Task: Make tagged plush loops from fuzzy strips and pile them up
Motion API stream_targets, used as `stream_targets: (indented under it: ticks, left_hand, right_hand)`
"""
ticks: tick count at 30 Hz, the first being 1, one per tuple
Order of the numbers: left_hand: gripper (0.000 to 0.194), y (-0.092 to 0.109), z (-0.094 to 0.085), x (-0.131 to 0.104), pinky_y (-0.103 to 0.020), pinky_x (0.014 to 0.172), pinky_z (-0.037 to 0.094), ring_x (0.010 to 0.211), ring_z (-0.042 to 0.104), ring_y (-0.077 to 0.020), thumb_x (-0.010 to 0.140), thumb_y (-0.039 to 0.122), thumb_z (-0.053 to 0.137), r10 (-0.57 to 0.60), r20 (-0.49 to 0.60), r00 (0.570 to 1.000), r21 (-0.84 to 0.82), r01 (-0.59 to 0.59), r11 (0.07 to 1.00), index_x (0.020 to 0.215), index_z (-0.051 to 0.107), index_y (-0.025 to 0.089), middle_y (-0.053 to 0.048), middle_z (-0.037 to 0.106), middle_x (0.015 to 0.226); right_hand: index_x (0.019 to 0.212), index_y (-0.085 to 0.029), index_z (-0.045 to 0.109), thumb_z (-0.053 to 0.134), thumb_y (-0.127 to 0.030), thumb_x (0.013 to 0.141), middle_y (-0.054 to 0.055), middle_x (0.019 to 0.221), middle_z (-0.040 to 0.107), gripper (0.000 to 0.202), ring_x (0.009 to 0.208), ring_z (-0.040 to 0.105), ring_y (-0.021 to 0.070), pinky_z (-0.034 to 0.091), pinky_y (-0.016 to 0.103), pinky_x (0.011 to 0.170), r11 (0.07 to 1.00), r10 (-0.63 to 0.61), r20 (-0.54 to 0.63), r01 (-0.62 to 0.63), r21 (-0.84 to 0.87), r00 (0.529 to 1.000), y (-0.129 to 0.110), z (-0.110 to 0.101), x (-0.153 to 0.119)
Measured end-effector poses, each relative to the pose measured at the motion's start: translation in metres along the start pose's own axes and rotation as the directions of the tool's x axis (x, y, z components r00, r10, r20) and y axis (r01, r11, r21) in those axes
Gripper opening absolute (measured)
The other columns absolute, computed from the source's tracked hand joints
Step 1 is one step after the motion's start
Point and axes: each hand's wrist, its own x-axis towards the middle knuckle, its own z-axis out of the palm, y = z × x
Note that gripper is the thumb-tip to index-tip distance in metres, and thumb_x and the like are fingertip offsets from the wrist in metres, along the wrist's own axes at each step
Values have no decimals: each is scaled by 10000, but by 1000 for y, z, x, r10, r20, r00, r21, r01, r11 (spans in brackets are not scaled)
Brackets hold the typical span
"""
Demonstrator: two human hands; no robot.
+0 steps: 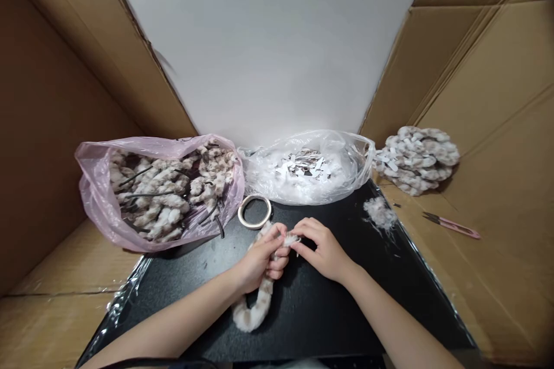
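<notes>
A spotted, off-white furry strip (251, 318) curves in a loop over the black tabletop. My left hand (263, 259) is wrapped round it, with one end poking out between thumb and forefinger. At that end my right hand (322, 249) pinches with thumb and fingertips; they touch the fluffy tip, and anything smaller between them is too small to make out. Just beyond the left hand lies a roll of tape (255, 211), flat on the table.
A pink plastic bag (93, 184) of furry strips with dark cords stands at back left. Beside it is a clear bag (350, 176) with white tags. Bundled furry pieces (422, 158), loose fluff (381, 213) and pink thread snips (454, 225) lie right. Cardboard walls (489, 69) flank the table.
</notes>
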Motion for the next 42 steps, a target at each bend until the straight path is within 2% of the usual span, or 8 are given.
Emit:
stream_targets:
  ticks: [11, 19, 22, 26, 29, 32, 37, 42]
  left_hand:
    - [154, -12, -19, -41, -125, 361, 141, 400, 216, -21, 654, 182, 592, 10, 53, 999, -31, -8, 999, 550, 486, 138, 56, 334, 542]
    - [208, 14, -41, -76, -171, 420, 185, 426, 220, -45, 701, 328, 689, 291, -102, 951, 38, -289, 957, 696, 717, 122, 74, 280, 475]
    - [294, 41, -50, -87, -194, 469, 241, 484, 295, -69, 729, 340, 693, 448, -188, 874, 228, -405, 885, 916, 766, 124, 61, 325, 518]
    - [379, 80, -56, -87, -233, 497, 268, 529, 343, -107, 772, 414, 638, 699, -226, 679, 611, -460, 644, 942, 775, 105, 23, 415, 534]
    - [371, 110, -41, -72, -259, 557, 333, 599, 426, -146, 790, 417, 632, 834, -115, 540, 808, -437, 395, 981, 775, 133, -29, 582, 640]
    - [330, 135, -9, -47, -282, 676, 390, 706, 513, -182, 801, 404, 629, 881, 108, 461, 885, -449, 127, 1011, 776, 197, -35, 651, 731]
    - [330, 143, 31, -12, -275, 586, 373, 579, 493, -168, 813, 445, 603, 765, 349, 541, 793, -605, 66, 720, 783, 185, -30, 586, 568]
    - [400, 134, 25, -7, -257, 517, 337, 496, 452, -146, 815, 492, 601, 629, 422, 653, 757, -636, 152, 613, 738, 175, -34, 540, 490]
  right_hand:
    - [874, -177, 675, 611, -222, 868, 50, 847, 659, 79, 796, 576, 175, 467, 329, 756, 993, -81, 97, 72, 95, 992, -13, 30, 4]
    - [1070, -169, 645, 664, -155, 824, 130, 1174, 599, 248, 1107, 515, 266, 407, 467, 962, 941, 32, 191, 34, -336, 981, 2, 31, 60]
    - [933, -165, 647, 636, -90, 819, 149, 1270, 551, 137, 1198, 458, 291, 354, 513, 1012, 938, 3, 250, 84, -337, 968, -2, 38, 75]
    - [917, -178, 570, 534, -156, 908, 91, 1080, 628, 43, 1078, 541, 219, 412, 421, 960, 994, -29, 313, 61, -91, 949, -26, 15, 87]
    - [942, -190, 513, 423, -305, 969, 11, 791, 588, 148, 775, 571, 152, 467, 314, 774, 964, -57, 294, -25, 266, 954, -44, -22, 97]
    - [849, -190, 516, 490, -378, 911, -25, 686, 477, 199, 651, 465, 129, 411, 274, 685, 833, -88, 123, 6, 554, 988, -52, -52, 102]
    - [749, -193, 545, 517, -316, 817, -25, 633, 413, 143, 602, 367, 131, 331, 270, 604, 804, -75, -35, 82, 589, 997, -53, -74, 95]
    - [774, -183, 594, 508, -297, 770, -4, 649, 475, 143, 624, 417, 145, 376, 281, 632, 789, -91, 40, 47, 613, 995, -58, -85, 85]
